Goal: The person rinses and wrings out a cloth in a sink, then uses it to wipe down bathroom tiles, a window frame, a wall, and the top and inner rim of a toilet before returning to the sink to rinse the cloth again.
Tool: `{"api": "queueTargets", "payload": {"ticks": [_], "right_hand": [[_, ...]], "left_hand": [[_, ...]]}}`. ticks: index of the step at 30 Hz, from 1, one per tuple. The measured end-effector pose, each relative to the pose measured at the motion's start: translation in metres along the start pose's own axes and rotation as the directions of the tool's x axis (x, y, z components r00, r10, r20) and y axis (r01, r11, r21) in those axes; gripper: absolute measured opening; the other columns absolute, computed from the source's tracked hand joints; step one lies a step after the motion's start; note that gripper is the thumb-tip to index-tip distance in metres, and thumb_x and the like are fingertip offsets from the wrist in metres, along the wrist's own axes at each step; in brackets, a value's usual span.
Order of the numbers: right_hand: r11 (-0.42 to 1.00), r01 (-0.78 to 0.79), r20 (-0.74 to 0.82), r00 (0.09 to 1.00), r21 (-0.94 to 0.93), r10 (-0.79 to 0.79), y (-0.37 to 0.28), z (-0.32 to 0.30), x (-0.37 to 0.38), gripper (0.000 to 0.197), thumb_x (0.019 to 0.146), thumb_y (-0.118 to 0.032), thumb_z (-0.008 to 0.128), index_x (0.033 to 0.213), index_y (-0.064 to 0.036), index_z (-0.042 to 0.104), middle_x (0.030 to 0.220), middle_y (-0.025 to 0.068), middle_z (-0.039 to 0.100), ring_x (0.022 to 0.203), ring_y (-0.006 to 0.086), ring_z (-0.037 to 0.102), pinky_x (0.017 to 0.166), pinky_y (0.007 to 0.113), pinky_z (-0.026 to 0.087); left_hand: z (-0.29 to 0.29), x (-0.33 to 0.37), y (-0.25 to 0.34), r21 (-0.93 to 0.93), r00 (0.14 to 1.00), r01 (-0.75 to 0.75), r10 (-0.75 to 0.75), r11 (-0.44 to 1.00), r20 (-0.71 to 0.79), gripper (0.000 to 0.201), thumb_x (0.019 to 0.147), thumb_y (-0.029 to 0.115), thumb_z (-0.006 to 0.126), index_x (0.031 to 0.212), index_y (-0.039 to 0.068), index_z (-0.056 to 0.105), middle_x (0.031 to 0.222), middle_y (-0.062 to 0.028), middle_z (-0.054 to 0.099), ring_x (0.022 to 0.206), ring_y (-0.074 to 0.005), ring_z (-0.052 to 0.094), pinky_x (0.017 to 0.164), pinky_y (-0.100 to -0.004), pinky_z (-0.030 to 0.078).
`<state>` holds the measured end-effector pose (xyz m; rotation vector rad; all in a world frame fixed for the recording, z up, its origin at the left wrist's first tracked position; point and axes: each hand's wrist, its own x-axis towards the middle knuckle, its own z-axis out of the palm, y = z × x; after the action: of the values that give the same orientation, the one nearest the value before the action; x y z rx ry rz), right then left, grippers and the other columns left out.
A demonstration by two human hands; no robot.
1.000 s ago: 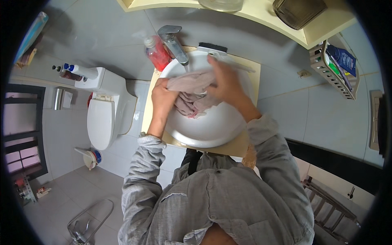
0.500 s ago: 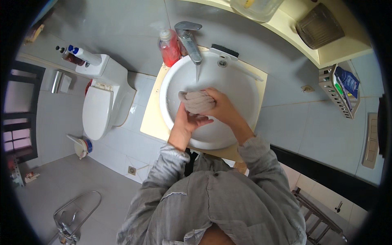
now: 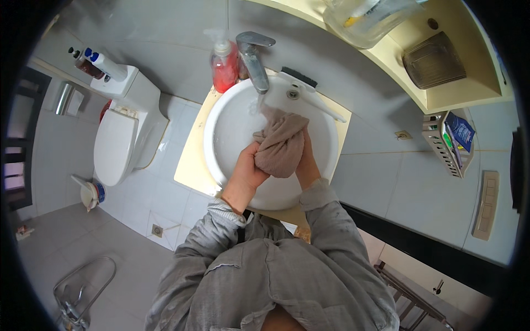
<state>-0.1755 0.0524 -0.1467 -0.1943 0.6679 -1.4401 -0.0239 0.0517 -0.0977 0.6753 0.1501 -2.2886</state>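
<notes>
A wet, brownish-grey cloth (image 3: 282, 146) hangs bunched between my two hands over the white washbasin (image 3: 221, 132). My left hand (image 3: 247, 170) grips its lower left side, the thumb lying against the fabric. At the cloth's right edge is my right hand (image 3: 307, 163); its fingers are mostly hidden behind the fabric. Water runs from the chrome faucet (image 3: 255, 66) just above the cloth's far end and splashes in the bowl.
A pump bottle of red liquid (image 3: 224, 69) stands left of the faucet, and a dark brush (image 3: 299, 76) lies on the basin's back rim. A cream shelf (image 3: 408, 94) juts out at upper right. The toilet (image 3: 117, 143) is to the left.
The cloth has gone from a compact folded wad to a looser, spread bundle, nearer the faucet's stream. My right hand has shifted from its top down to its right side.
</notes>
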Motion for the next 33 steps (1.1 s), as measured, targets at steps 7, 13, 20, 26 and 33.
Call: {"api": "queueTargets", "payload": {"ticks": [7,13,20,26,33], "right_hand": [[0.935,-0.024,0.135,0.988,-0.353,0.076,-0.013,0.024,0.024,0.035,0.08,-0.021,0.053,0.108,-0.0005,0.051,0.103,0.0125,0.055,0.092,0.0198,0.055,0.08,0.031,0.046],[0.431,-0.044,-0.079,0.995,-0.901,-0.062,0.01,0.034,0.049,0.034,0.071,-0.018,0.064,0.097,0.0002,0.055,0.093,0.0116,0.058,0.084,0.0168,0.056,0.072,0.029,0.047],[0.759,-0.143,-0.126,0.989,-0.635,0.081,-0.008,0.06,0.017,0.049,0.067,-0.023,0.069,0.107,-0.0021,0.051,0.094,0.0086,0.055,0.088,0.0171,0.053,0.073,0.031,0.046],[0.861,-0.136,-0.342,0.938,-0.49,-0.047,-0.004,0.065,0.027,0.051,0.06,-0.013,0.074,0.105,-0.0033,0.053,0.095,0.0089,0.056,0.086,0.0172,0.053,0.072,0.032,0.045],[0.856,0.162,-0.258,0.912,-0.49,-0.32,0.02,0.051,0.025,0.031,0.067,-0.015,0.069,0.093,-0.0042,0.058,0.091,0.0062,0.057,0.083,0.015,0.053,0.074,0.028,0.043]], "left_hand": [[-0.012,0.008,0.001,0.456,0.987,-0.145,0.16,0.878,0.005,0.039,0.086,0.026,0.049,0.116,0.003,0.042,0.113,-0.0115,0.049,0.106,-0.0188,0.048,0.09,-0.0313,0.04],[-0.039,0.025,0.012,0.816,0.905,-0.322,0.408,0.479,0.117,0.033,0.08,0.018,0.058,0.105,-0.001,0.049,0.099,-0.0073,0.054,0.09,-0.0121,0.052,0.075,-0.0244,0.043],[-0.04,0.04,0.047,0.78,0.979,-0.176,0.188,0.601,0.076,0.03,0.075,0.009,0.057,0.103,0.001,0.053,0.091,-0.0043,0.056,0.083,-0.0116,0.053,0.071,-0.0218,0.043],[-0.032,0.038,0.067,0.74,0.93,-0.26,0.368,0.62,0.018,0.039,0.079,0.025,0.059,0.111,0.006,0.047,0.108,-0.0046,0.05,0.098,-0.0177,0.049,0.078,-0.0299,0.044],[-0.013,0.03,0.045,0.352,0.99,-0.051,0.094,0.935,-0.106,0.035,0.08,0.023,0.058,0.109,0.007,0.046,0.106,-0.0094,0.052,0.1,-0.0193,0.05,0.075,-0.0321,0.046]]}}
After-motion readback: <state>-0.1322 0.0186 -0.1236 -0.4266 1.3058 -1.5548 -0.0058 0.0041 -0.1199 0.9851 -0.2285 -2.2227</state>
